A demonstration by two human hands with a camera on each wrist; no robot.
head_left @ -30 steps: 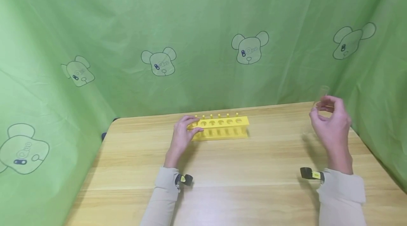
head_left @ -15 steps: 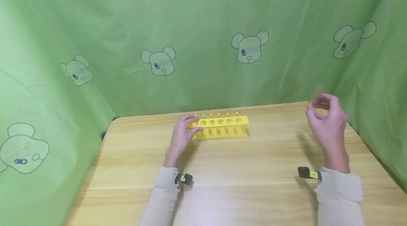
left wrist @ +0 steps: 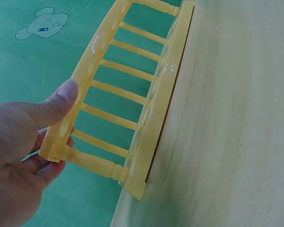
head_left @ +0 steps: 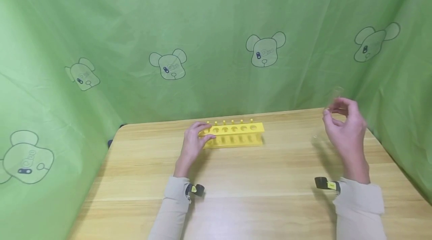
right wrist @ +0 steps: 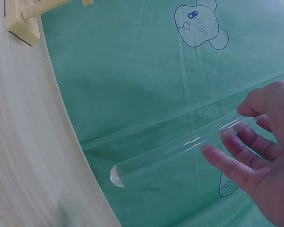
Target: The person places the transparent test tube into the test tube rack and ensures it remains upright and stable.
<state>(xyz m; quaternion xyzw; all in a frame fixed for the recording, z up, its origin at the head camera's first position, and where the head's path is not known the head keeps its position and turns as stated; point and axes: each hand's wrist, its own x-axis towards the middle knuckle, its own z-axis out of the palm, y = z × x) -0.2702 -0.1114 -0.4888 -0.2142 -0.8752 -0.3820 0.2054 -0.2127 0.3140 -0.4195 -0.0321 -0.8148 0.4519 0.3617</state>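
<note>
The long yellow plastic rack [head_left: 234,134] looks glossy, the pale wood-grain tabletop [head_left: 256,180] beneath it smooth, the green cloth-like curtain [head_left: 209,15] behind it creased, the clear glass-like tube [right wrist: 170,151] rightward shiny.

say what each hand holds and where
Left hand: the yellow rack, by the left end of its top plate. Right hand: a clear tube, by its upper part.
</note>
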